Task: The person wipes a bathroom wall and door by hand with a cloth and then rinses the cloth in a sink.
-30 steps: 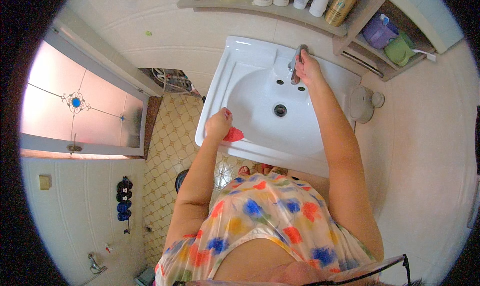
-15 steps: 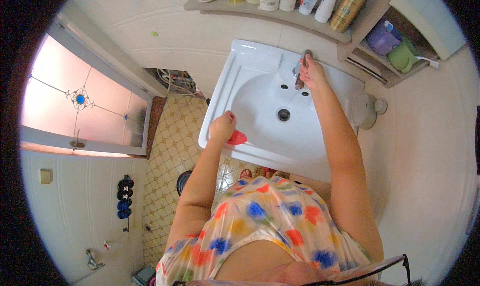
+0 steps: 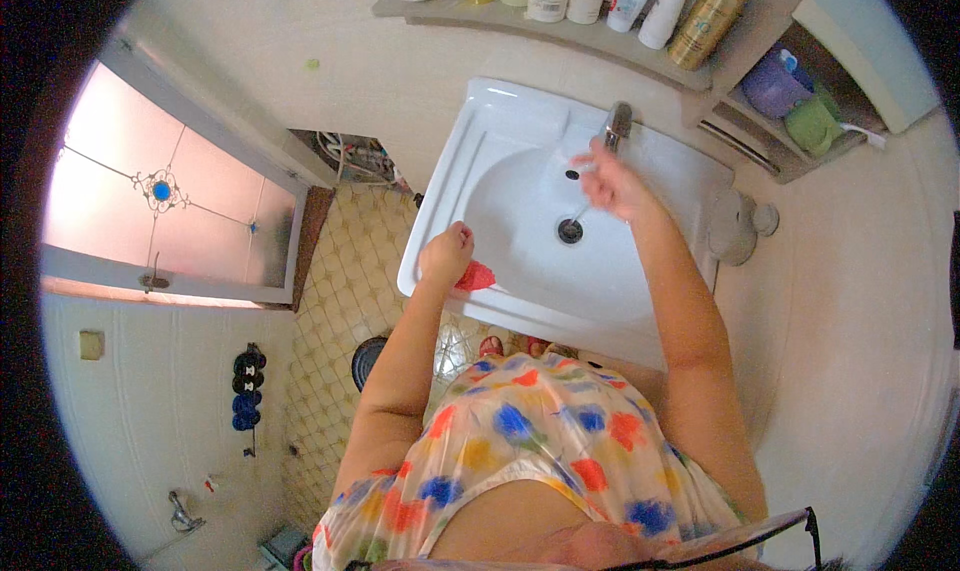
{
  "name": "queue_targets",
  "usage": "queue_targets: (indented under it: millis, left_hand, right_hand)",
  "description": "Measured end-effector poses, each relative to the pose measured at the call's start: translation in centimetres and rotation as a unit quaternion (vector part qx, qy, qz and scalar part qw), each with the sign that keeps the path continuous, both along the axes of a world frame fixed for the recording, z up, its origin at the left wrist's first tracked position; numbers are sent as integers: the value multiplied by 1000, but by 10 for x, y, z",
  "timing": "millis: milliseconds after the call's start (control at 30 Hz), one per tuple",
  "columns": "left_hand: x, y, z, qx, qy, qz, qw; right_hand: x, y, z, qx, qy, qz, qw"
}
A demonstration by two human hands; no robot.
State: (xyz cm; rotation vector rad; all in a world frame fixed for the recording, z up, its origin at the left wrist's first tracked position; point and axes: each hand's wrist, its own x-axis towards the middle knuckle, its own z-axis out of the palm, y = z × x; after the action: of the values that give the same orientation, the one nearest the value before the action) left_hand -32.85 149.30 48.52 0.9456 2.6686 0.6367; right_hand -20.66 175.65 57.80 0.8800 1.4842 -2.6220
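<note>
Red cloth (image 3: pixel 477 276) is being gripped in the left hand (image 3: pixel 446 254), fingers closed, at the near-left side of the white sink (image 3: pixel 530 276). Its free part is being pointed rightward from the fist; the full long axis is being hidden. The left hand is nearer, touching; from the right hand (image 3: pixel 617 189), the cloth is lying leftward and bodyward. The right hand is being held over the sink by the faucet (image 3: pixel 621 119), fingers apart, blurred; contact cannot be told. Counted: cloth, one; sink, one; faucet, one; drain (image 3: pixel 570 231), one; hands, two.
</note>
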Motion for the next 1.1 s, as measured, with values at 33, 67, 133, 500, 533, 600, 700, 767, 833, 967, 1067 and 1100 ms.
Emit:
queue_targets:
  millis: [33, 67, 133, 500, 533, 600, 700, 767, 833, 967, 1067, 1100]
  left_hand:
    - [0, 0, -1, 2, 5, -2, 1000]
    - [0, 2, 0, 0, 0, -1, 1000]
    - [2, 5, 5, -5, -9, -4, 1000]
    - [5, 6, 19, -33, -40, 11, 999]
    - [5, 5, 18, -35, -39, 16, 998]
    - [4, 0, 16, -33, -42, 15, 998]
    - [4, 5, 17, -37, -46, 13, 998]
    - [4, 17, 20, -32, -47, 0, 998]
    - [4, 7, 17, -34, -50, 12, 998]
    - [3, 0, 12, -20, -31, 8, 999]
    - [3, 9, 15, -30, -28, -4, 999]
    - [3, 12, 17, -39, -32, -5, 999]
  right_hand:
    - [12, -11, -11, 19, 0, 125, 992]
    - [19, -17, -27, 37, 1, 247, 968]
    - [25, -13, -80, 14, -56, 180, 982]
    - [-20, 15, -143, 105, -81, 27, 991]
    - [-23, 14, -139, 139, -94, 48, 985]
    - [-23, 12, -132, 207, -68, 256, 942]
    - [-19, 35, -144, 286, -170, 355, 874]
    - [-9, 70, -165, 292, -220, 234, 901]
    - [-17, 48, -151, 305, -233, 105, 917]
    - [-5, 7, -109, 196, -92, 248, 944]
    - [17, 28, -132, 446, -170, 415, 775]
    - [29, 45, -140, 624, -173, 467, 602]
